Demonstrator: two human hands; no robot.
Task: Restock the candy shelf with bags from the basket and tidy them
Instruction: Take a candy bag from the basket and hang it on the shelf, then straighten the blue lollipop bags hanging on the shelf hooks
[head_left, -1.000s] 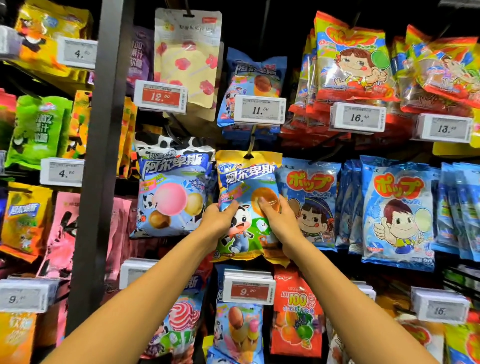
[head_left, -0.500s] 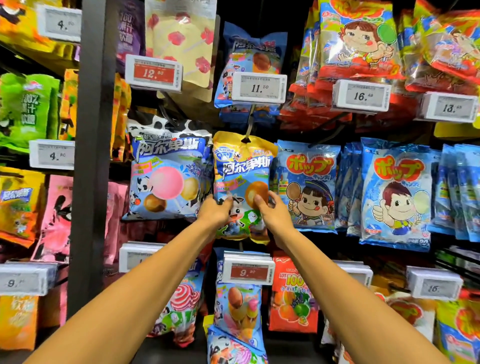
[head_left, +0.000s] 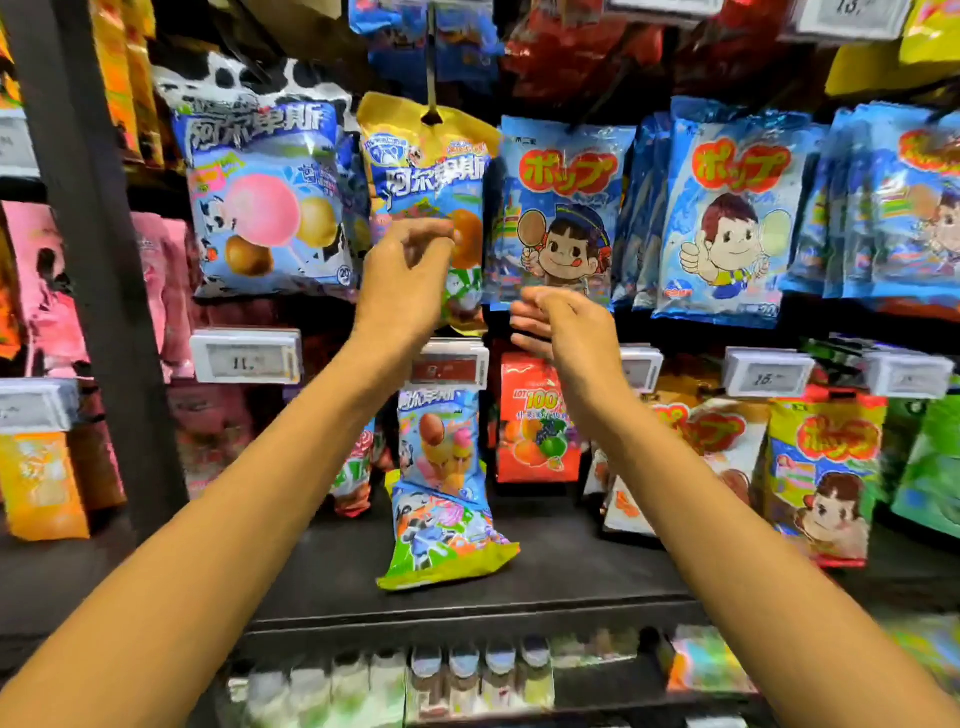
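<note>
Left hand (head_left: 410, 270) curls at the hung yellow bag (head_left: 415, 140), grip unclear; right hand (head_left: 563, 330) is loose and empty. A nudge could unhook the bag.

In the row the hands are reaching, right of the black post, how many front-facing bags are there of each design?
Cow-print bag: 1
Yellow-topped bag: 1
Blue cartoon-child bags: 3
Total: 5

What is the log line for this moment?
left hand: at yellow bag, grip unclear; right hand: holds nothing; green-edged bag: lying on shelf
</note>
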